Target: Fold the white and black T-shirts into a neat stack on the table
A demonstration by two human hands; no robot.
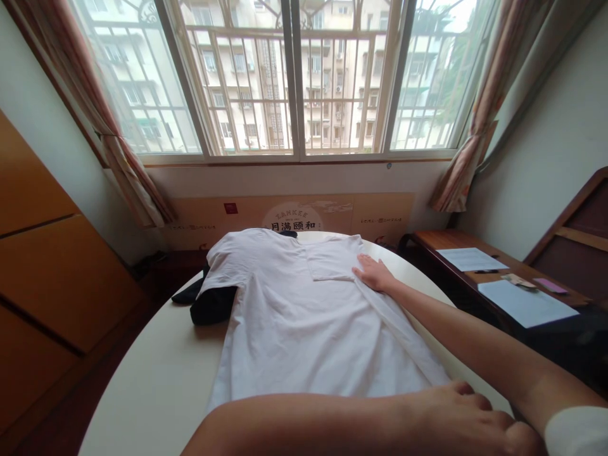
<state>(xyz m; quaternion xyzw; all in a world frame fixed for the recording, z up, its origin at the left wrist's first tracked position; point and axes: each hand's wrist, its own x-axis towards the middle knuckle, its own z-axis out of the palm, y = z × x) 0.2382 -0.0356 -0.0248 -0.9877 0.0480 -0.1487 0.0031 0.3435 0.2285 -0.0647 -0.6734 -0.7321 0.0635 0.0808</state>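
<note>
A white T-shirt [294, 316] lies spread on a round white table [137, 373], its right side folded inward with the sleeve laid across the chest. My right hand [374, 273] rests on the folded edge near the shoulder, fingers stretched out and lying flat. Across the bottom of the view reaches my left arm, and my left hand [475, 411] is curled at the lower right edge of the shirt, closed on the cloth there; its fingertips are hidden. Under the left sleeve, a black item [213, 306] shows in part; its kind cannot be made out.
A wooden bench [437, 239] at the right bears sheets of paper [525, 303], a pen [487, 272] and a pink item [550, 286]. A printed cardboard panel [380, 209] stands behind the table, beneath a barred window [297, 82]. Wooden cabinets [61, 272] are at the left.
</note>
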